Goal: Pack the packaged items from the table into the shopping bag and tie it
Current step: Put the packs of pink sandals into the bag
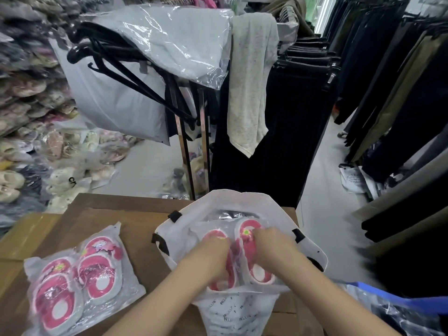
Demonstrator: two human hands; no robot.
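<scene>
Shop: racks of dark hanging clothes (303,93) behind and to the right, bagged shoes (29,88) heaped at left.
Surface: brown wooden table (135,214).
Bag: white plastic shopping bag with black handles (242,197), standing open on the table.
Pack being loaded: clear-plastic pack of pink slippers (249,230), lying in the bag's mouth.
Left hand (213,253): inside the bag, fingers curled onto the pack's left side.
Right hand (271,243): fingers curled, gripping the pack's right side.
Still on table: overlapping clear packs of pink slippers (97,270), left of the bag.

We see a metal rack (185,151) on a grey floor (145,170), with black hangers (104,42) and a grey cloth (252,81) draped over it. Left of the rack bagged shoes (29,93) lie heaped; right of it hang dark trousers (388,93).
</scene>
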